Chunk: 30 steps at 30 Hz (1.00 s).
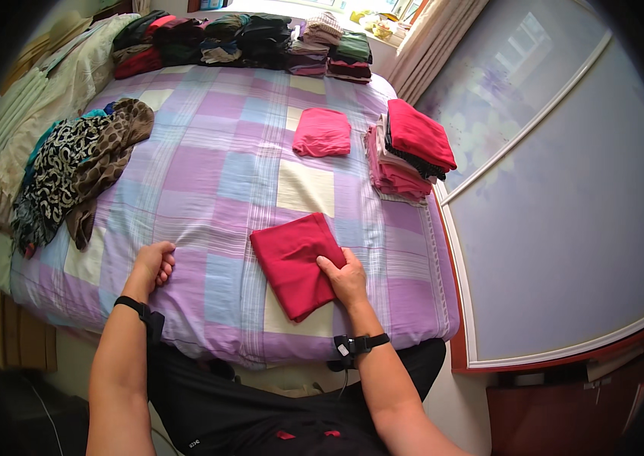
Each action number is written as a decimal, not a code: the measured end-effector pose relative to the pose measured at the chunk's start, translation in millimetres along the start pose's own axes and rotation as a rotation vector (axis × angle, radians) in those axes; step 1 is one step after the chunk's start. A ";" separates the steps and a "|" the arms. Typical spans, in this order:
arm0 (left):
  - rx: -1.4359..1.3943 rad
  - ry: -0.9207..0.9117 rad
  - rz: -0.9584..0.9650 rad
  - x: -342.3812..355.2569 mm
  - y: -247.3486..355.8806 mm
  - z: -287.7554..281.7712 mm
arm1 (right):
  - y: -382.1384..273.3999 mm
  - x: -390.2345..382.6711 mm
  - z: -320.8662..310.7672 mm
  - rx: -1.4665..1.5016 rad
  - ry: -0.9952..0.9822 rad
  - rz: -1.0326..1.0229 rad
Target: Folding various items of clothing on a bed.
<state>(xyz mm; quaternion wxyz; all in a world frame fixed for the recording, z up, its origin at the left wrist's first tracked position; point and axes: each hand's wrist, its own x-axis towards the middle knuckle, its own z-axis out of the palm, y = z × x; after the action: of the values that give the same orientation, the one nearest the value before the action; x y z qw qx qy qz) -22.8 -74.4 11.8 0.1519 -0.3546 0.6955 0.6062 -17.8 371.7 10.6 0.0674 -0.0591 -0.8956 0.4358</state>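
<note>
A folded dark red garment (297,262) lies near the front edge of the bed, turned slightly askew. My right hand (346,278) grips its right edge, thumb on top and the fingers partly hidden. To the left, my left hand (156,264) is held over the bedspread with its fingers curled in, and nothing shows in it. Beyond the garment lies a folded pink garment (322,132). A stack of folded clothes with a bright red one (421,135) on top stands at the bed's right edge.
Checked bedspread (185,190) covers the bed. A loose heap of patterned cloth (71,159) lies at the left. Several stacks of folded dark clothes (223,39) line the far edge. A sliding-door wardrobe (557,213) stands close on the right, and a curtain (436,49) hangs behind.
</note>
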 end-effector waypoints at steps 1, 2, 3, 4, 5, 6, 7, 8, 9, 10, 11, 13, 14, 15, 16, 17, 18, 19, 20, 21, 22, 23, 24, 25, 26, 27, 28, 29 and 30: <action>-0.001 0.002 -0.001 0.2 -0.2 0.0 | 0.3 -0.2 0.3 0.000 -0.003 -0.001; 0.000 0.000 -0.003 0.0 -0.2 0.7 | 0.5 -0.3 0.1 0.015 -0.010 0.004; 0.000 -0.001 -0.005 -0.1 -0.7 0.5 | -1.3 -0.4 -0.1 0.030 -0.019 0.008; -0.004 0.001 -0.007 0.4 -1.4 -0.8 | -3.4 -0.6 0.1 0.029 -0.023 0.005; -0.004 -0.002 -0.014 1.2 -2.3 -2.5 | -5.8 -0.8 0.5 0.018 -0.028 -0.003; 0.004 -0.005 -0.018 0.5 -0.2 -1.3 | -6.5 -1.3 -1.4 0.013 -0.029 -0.005; 0.007 -0.002 -0.018 -0.4 1.6 0.2 | -6.3 -1.6 -2.4 0.018 -0.029 -0.004; 0.010 0.002 -0.014 -1.5 3.5 1.8 | -5.9 -1.8 -2.9 0.001 -0.023 -0.010; 0.006 0.003 -0.010 -1.1 5.1 2.3 | -7.5 0.7 -2.0 -0.022 -0.016 -0.019; 0.002 0.006 -0.009 -2.6 5.9 2.8 | -7.7 5.5 -3.7 -0.022 -0.018 -0.023; -0.007 0.009 -0.021 -6.3 5.9 2.8 | -6.4 12.0 -9.0 -0.012 -0.126 -0.003; -0.014 0.003 -0.034 -6.8 6.8 3.3 | -9.9 33.6 -26.4 -0.131 -0.272 0.056; -0.020 0.015 -0.052 -5.2 6.2 1.7 | -17.5 50.8 -31.7 -0.187 -0.237 0.050; -0.025 0.024 -0.070 -3.1 5.9 2.0 | -30.6 69.9 -37.2 -0.244 -0.199 0.045; -0.028 0.014 -0.069 -1.0 6.8 4.1 | -27.9 97.4 -38.0 -0.230 -0.122 -0.021; -0.031 0.014 -0.087 2.7 7.9 6.3 | -17.4 130.8 -35.3 -0.219 -0.042 -0.087; -0.036 0.017 -0.104 4.8 10.3 7.7 | -2.0 170.8 -28.1 -0.172 0.007 -0.074; -0.044 0.013 -0.103 6.1 11.6 8.2 | 5.1 205.7 -21.3 -0.124 0.049 -0.064; -0.036 0.032 -0.137 5.6 8.8 2.2 | -4.2 228.0 -8.1 -0.121 0.030 -0.073; -0.030 0.042 -0.165 6.9 8.4 -0.5 | -14.7 248.0 2.8 0.035 0.045 0.097; -0.036 0.041 -0.192 6.2 9.6 -1.3 | -23.5 264.4 12.0 0.190 0.057 0.268; -0.049 0.049 -0.195 6.8 9.6 -1.3 | -30.3 278.4 17.2 0.187 0.046 0.258; -0.051 0.030 -0.211 7.8 9.0 -1.8 | -31.9 293.0 21.4 0.227 0.038 0.369; -0.051 0.011 -0.228 8.8 9.9 -2.1 | -34.3 305.1 25.2 0.266 0.030 0.481; -0.046 0.010 -0.242 9.3 12.9 -1.3 | -32.1 316.8 32.8 0.297 0.104 0.477; -0.052 0.015 -0.246 9.5 15.6 -0.1 | -30.6 327.3 35.5 0.294 0.096 0.475; -0.055 0.002 -0.264 10.5 18.8 1.7 | -29.1 338.8 36.0 0.214 0.199 0.408; -0.056 -0.015 -0.280 12.6 22.0 2.9 | -27.9 350.4 37.7 0.134 0.305 0.341; -0.047 -0.044 -0.268 19.2 27.5 10.5 | -16.5 370.0 30.2 0.002 0.501 0.081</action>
<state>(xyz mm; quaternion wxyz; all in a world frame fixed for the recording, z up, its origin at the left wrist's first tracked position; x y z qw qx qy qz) -57.2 -70.0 17.4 0.2383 -0.4346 0.6239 0.6043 -387.8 399.2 30.8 0.2698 -0.2011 -0.8473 0.4109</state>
